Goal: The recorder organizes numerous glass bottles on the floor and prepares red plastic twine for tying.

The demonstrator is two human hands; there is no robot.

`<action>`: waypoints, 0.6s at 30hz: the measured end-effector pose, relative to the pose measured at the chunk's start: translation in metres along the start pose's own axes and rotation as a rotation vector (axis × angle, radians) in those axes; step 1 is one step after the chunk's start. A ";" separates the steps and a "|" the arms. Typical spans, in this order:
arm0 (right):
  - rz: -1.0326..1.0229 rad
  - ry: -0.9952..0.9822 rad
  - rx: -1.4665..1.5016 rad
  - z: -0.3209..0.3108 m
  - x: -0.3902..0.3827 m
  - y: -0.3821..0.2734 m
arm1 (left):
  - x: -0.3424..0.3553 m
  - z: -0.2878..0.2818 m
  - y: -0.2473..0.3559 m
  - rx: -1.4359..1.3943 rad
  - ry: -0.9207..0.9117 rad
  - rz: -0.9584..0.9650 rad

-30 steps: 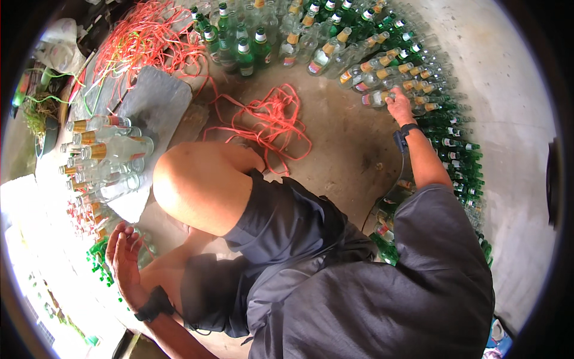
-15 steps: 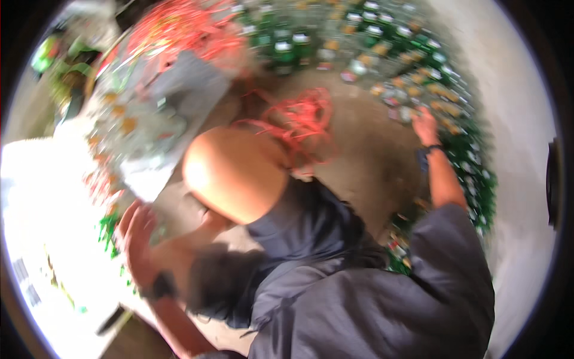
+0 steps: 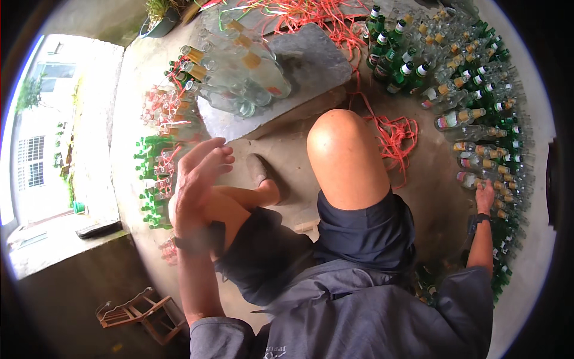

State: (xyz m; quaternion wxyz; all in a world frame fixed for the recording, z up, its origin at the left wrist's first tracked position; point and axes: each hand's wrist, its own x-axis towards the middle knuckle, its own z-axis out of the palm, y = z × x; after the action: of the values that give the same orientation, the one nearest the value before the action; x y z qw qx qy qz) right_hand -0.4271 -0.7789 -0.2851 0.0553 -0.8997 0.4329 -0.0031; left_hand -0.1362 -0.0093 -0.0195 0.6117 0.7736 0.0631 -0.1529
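My left hand (image 3: 202, 172) hangs in the air beside my bent left leg, fingers loosely bent with nothing visible in them, below the grey stone slab (image 3: 327, 63) that bears several clear bottles (image 3: 260, 72) with gold necks. My right hand (image 3: 484, 197) is closed on the neck of a clear bottle (image 3: 468, 179) with a gold top, lying within the curved stack of bottles along the right wall. Green bottles (image 3: 399, 75) stand upright at the upper end of that stack.
Red plastic strapping (image 3: 397, 137) lies tangled on the floor beyond my right knee, with more (image 3: 308, 15) behind the slab. Other bottles (image 3: 154, 152) line the left side beside a bright doorway. A wooden stool (image 3: 137, 311) is at lower left, a potted plant (image 3: 158, 21) at upper left.
The view has swung, bringing the doorway and stool in on the left. My left hand has risen toward the slab. My right hand remains at the right-hand bottle stack.
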 end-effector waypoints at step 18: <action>-0.193 -0.112 0.195 -0.041 -0.034 -0.171 | 0.006 -0.020 -0.019 -0.172 -0.056 -0.092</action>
State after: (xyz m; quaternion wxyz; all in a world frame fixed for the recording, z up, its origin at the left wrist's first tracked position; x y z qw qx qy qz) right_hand -0.3168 -0.6506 -0.2253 0.1659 -0.9262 0.3385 -0.0002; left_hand -0.1330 0.0144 -0.0344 0.6699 0.7098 0.0942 -0.1965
